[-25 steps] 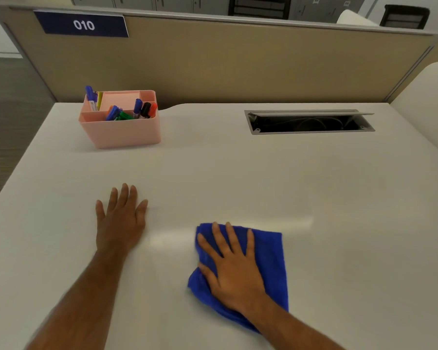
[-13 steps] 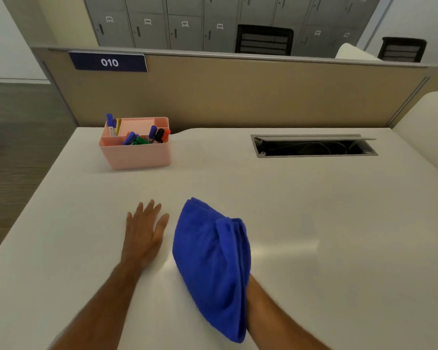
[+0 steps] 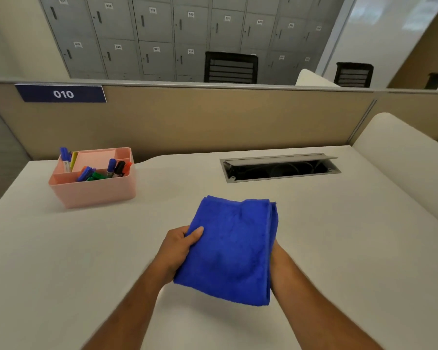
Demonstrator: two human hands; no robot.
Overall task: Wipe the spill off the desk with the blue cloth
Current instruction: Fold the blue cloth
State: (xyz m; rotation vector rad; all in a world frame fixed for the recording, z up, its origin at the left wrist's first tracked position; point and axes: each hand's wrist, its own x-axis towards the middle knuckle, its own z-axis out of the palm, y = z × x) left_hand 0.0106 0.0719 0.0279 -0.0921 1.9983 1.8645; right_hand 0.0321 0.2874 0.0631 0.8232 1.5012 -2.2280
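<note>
The blue cloth (image 3: 232, 251) is folded and held up above the white desk (image 3: 339, 248), in front of me at the centre. My left hand (image 3: 178, 246) grips its left edge, thumb on top. My right hand (image 3: 276, 258) holds the right side from underneath and is mostly hidden by the cloth; only the wrist and part of the palm show. No spill is visible on the desk surface around the cloth.
A pink organiser (image 3: 94, 178) with several markers stands at the back left of the desk. An open cable hatch (image 3: 280, 168) is set into the desk at the back right. A beige partition (image 3: 213, 117) runs along the far edge.
The right hand lifted the cloth off the desk, where it had lain flat under the palm. The left hand left the desk and took hold of the cloth's left edge. The camera tilted up.
</note>
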